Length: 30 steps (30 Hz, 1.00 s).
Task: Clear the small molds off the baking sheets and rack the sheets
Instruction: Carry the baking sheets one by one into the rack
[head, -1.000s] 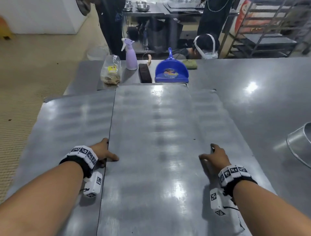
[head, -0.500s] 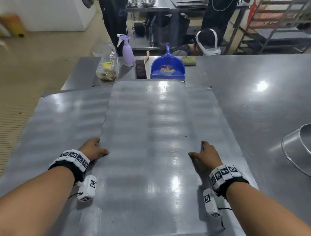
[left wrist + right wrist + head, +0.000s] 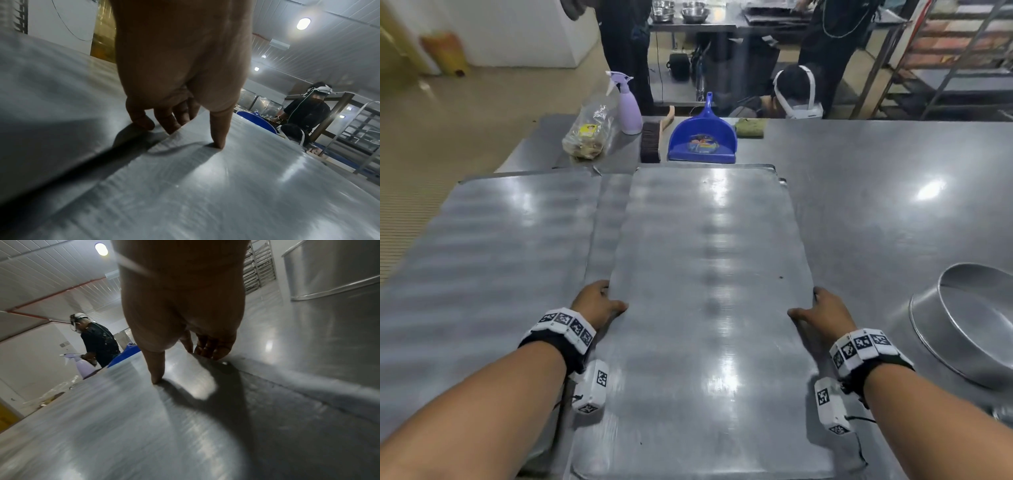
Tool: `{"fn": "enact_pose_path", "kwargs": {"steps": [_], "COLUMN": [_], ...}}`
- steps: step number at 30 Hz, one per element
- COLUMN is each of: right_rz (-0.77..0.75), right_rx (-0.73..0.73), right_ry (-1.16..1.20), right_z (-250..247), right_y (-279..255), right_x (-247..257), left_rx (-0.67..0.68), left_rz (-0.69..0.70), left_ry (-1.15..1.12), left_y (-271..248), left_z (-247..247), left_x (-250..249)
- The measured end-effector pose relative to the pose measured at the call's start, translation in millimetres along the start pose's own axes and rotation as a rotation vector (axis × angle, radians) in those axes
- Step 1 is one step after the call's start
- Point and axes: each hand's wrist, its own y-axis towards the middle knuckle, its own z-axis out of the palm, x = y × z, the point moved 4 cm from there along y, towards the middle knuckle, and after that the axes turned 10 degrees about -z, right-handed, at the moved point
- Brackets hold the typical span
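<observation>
A long flat baking sheet lies lengthwise in front of me on the steel table. My left hand grips its left edge and my right hand grips its right edge. In the left wrist view the thumb presses on top of the sheet and the fingers curl under its rim. The right wrist view shows the same hold on the sheet by the right hand. A second sheet lies to the left, and a strip of another shows beneath. No small molds are in view.
A round metal pan stands just right of my right hand. At the far end are a blue dustpan, a brush, a lilac spray bottle, a plastic bag and a green cloth. People stand beyond the table; a tray rack is at the back right.
Both hands keep their hold on the sheet's edges. The sheet has shifted right relative to what lies under it, uncovering a strip of a lower sheet on its left.
</observation>
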Motion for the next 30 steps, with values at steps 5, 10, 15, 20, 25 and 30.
{"fn": "enact_pose_path", "kwargs": {"steps": [5,10,15,20,25,30], "right_rz": [-0.023,-0.04,-0.041,-0.056,-0.09,-0.095], "right_rx": [-0.051,-0.053,-0.011,-0.021,-0.019,-0.025], "right_ry": [-0.003,0.112,0.214,0.289,0.379,0.427], "right_z": [-7,-9,-5,-2,-2,0], "right_y": [2,-2,10,10,6,4], "right_x": [-19,-18,-36,-45,-50,-59], "left_rx": [0.001,0.004,-0.021,0.037,0.074,0.085], "left_rz": [0.029,-0.01,-0.002,0.034,0.061,0.061], "left_ry": [-0.039,-0.11,-0.092,-0.079,-0.066,-0.027], "left_y": [-10,-11,-14,-11,-13,-21], "left_z": [14,12,17,18,13,10], "left_x": [1,7,-5,-8,-11,-20]}}
